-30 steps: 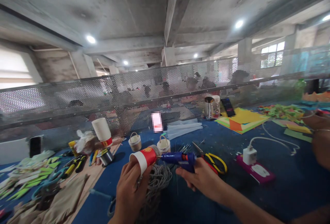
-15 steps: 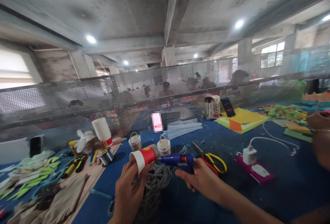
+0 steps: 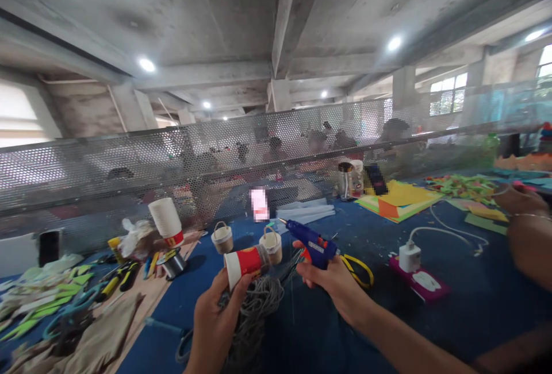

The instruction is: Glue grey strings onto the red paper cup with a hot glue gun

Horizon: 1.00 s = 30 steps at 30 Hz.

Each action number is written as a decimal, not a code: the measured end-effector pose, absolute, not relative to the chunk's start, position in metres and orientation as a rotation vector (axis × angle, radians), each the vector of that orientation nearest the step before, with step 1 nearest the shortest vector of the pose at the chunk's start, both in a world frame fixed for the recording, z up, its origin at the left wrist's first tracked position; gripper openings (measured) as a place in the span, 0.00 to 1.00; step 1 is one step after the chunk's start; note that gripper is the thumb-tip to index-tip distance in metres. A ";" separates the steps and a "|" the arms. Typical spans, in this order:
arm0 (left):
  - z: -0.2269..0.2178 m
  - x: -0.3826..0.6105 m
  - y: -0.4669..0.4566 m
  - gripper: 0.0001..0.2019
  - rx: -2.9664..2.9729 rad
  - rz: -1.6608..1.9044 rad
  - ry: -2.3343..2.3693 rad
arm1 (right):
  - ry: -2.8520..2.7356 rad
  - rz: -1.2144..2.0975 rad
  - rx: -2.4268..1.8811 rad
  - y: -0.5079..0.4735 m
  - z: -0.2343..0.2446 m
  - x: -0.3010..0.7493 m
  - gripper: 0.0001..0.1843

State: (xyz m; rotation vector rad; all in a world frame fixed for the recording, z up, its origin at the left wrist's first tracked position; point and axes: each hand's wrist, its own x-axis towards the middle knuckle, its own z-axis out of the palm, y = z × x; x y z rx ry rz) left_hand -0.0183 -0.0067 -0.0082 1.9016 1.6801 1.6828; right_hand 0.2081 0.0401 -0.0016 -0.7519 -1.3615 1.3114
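Observation:
My left hand (image 3: pixel 218 311) is closed around a red and white paper cup (image 3: pixel 244 265), tilted on its side, with grey cord wound about its base end. In my right hand (image 3: pixel 332 282) is a blue glue gun (image 3: pixel 310 242), its nozzle pointing up and left, apart from the cup. Below the cup lies a loose heap of grey cord (image 3: pixel 261 305). Just behind it stand two small cream buckets with handles, one on the left (image 3: pixel 223 239) and one on the right (image 3: pixel 271 246). Yellow-handled pliers (image 3: pixel 360 270) lie partly hidden behind my right hand.
A stack of paper cups (image 3: pixel 166 222) and a wire spool (image 3: pixel 173 263) stand at left, near scissors (image 3: pixel 71 308) and cloth gloves (image 3: pixel 106 334). Rightward lie a purple power strip (image 3: pixel 431 286) with a white charger (image 3: pixel 409 257) and coloured paper (image 3: pixel 405 196). Another person's arm (image 3: pixel 532 242) reaches in.
My right hand has lifted the glue gun up and away from the cup, tipping its nozzle upward. My left hand still holds the cup, now turned more level. The view has shifted slightly.

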 end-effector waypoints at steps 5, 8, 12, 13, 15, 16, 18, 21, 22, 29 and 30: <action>-0.008 -0.013 -0.009 0.18 1.783 1.615 1.593 | -1.521 1.174 -0.786 0.037 -0.006 0.206 0.13; -0.008 -0.012 -0.009 0.19 1.730 1.610 1.560 | -1.580 1.014 -0.784 0.049 -0.013 0.210 0.23; -0.008 -0.013 -0.008 0.21 1.661 1.598 1.566 | -1.751 0.669 -1.043 0.070 -0.017 0.229 0.31; -0.008 -0.014 -0.008 0.21 1.656 1.593 1.569 | -1.775 0.578 -1.139 0.074 -0.018 0.234 0.32; -0.008 -0.015 -0.007 0.22 1.663 1.599 1.576 | -1.826 0.393 -1.314 0.078 -0.018 0.243 0.34; -0.009 -0.016 -0.006 0.22 1.671 1.605 1.577 | -1.848 0.314 -1.391 0.078 -0.019 0.247 0.34; -0.009 -0.017 -0.005 0.23 1.690 1.619 1.577 | -1.891 0.183 -1.512 0.074 -0.023 0.253 0.35; -0.010 -0.018 -0.005 0.22 1.719 1.637 1.577 | -1.947 0.039 -1.626 0.064 -0.033 0.262 0.33; -0.010 -0.018 -0.006 0.22 1.728 1.639 1.579 | -1.961 -0.002 -1.664 0.061 -0.038 0.265 0.32; -0.011 -0.016 -0.007 0.22 1.788 1.612 1.535 | -2.004 -0.255 -1.846 0.052 -0.066 0.275 0.28; -0.011 -0.016 -0.007 0.22 1.791 1.610 1.525 | -2.001 -0.288 -1.847 0.052 -0.068 0.274 0.28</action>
